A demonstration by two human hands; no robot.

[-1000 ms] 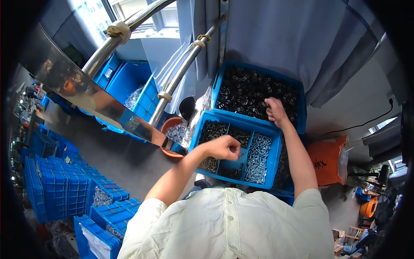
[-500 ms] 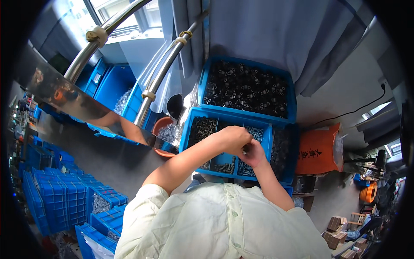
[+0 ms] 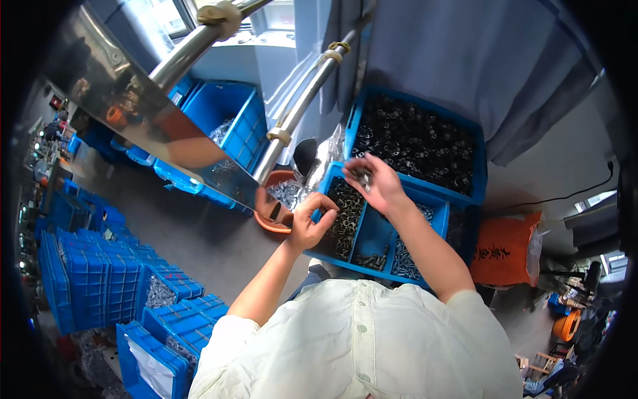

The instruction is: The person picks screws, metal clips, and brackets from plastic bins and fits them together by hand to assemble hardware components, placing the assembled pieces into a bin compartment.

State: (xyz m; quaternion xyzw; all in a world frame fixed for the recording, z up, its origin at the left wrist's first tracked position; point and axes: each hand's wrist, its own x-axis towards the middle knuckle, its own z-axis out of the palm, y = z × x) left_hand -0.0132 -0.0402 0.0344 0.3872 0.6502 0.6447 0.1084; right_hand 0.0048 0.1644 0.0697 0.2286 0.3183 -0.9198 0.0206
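My right hand [image 3: 380, 185] is raised over the far left part of a blue divided bin [image 3: 373, 233], its fingers curled round small metal parts [image 3: 362, 175] whose exact kind is unclear. At the bin's left edge is my left hand [image 3: 310, 223], thumb and fingers drawn together; whatever they may hold is hidden. Beneath the hands, one compartment is filled with small brassy ring-like parts [image 3: 347, 226]. Other compartments contain bolt-like metal pieces [image 3: 372, 259] and silvery screw-like pieces [image 3: 405, 259].
Behind the divided bin, a larger blue crate [image 3: 484, 159] holds many black ringed parts. An orange-brown bowl [image 3: 274, 223] of shiny pieces stands left, near a metal tube frame [image 3: 292, 120]. An orange sack [image 3: 505, 249] is at right; blue crates [image 3: 93, 282] are stacked at lower left.
My hands were together over the middle of the divided bin and are now apart. The left has moved to the bin's left edge, the right to its far side. The whole view has shifted.
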